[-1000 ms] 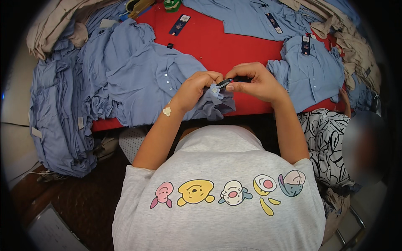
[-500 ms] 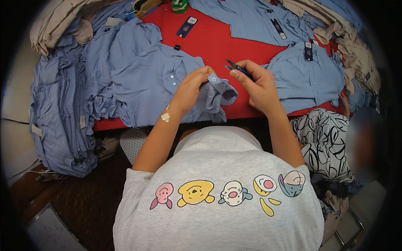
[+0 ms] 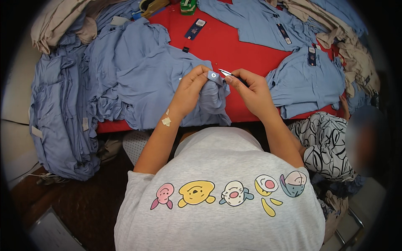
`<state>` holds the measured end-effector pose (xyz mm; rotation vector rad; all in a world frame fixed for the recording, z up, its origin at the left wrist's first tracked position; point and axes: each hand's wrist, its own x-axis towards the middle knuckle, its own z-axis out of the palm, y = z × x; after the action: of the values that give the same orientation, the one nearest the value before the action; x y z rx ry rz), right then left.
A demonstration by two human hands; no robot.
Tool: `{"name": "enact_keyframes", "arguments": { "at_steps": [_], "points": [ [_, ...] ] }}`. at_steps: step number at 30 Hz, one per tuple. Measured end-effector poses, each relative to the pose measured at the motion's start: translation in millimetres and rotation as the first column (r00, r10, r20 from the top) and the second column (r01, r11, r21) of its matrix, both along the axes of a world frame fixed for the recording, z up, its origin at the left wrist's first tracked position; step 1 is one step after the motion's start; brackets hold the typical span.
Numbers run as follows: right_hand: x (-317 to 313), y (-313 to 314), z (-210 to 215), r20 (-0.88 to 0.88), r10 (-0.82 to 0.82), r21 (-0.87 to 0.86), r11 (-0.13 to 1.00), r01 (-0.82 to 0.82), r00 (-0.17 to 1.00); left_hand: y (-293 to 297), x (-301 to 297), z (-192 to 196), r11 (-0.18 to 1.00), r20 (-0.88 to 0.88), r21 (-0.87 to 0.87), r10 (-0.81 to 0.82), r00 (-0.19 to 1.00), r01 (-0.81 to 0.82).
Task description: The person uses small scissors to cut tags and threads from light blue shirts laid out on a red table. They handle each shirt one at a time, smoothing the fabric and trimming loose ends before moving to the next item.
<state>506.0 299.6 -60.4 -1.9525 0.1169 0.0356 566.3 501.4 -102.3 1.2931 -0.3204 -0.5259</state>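
We pinched the soft, light blue shirt point(image 3: 167, 79) at its buttoned edge with our closed left hand point(image 3: 190, 90) over the red table point(image 3: 234, 46); our right hand point(image 3: 253, 92) gripped small snips point(image 3: 228, 73) beside it.

Shirt point(image 3: 142, 79) on table point(image 3: 234, 46), left hand point(image 3: 190, 90) on it, right hand point(image 3: 253, 92) beside, shirt pile point(image 3: 58, 113) left

Matt blue cloth shirt point(image 3: 142, 79) (creased), shiny metal snips point(image 3: 226, 73)
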Motion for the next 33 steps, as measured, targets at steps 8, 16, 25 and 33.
{"name": "enact_keyframes", "arguments": {
  "at_steps": [8, 16, 25, 33],
  "points": [
    [8.1, 19.7, 14.2, -0.036, 0.080, -0.101, 0.991, -0.083, 0.996, 20.6, 8.1, -6.9, 0.996, 0.179, 0.085, 0.006, 0.984, -0.021],
    [16.3, 27.7, 25.3, -0.068, 0.122, -0.214, 0.968, -0.133, 0.990, 39.3, 10.8, 8.8, 0.975, 0.352, 0.220, -0.063, 0.934, -0.017],
    [17.5, 37.7, 27.5, -0.008, 0.093, -0.338, 0.937, -0.091, 0.996, 52.6, 22.5, 9.3, 0.954, 0.337, 0.299, -0.086, 0.938, -0.019],
    [12.2, 52.5, 18.5, 0.028, 0.008, -0.306, 0.952, 0.001, 1.000, 60.3, 35.1, -1.1, 0.967, 0.292, 0.255, -0.089, 0.952, 0.013]
  ]
}}
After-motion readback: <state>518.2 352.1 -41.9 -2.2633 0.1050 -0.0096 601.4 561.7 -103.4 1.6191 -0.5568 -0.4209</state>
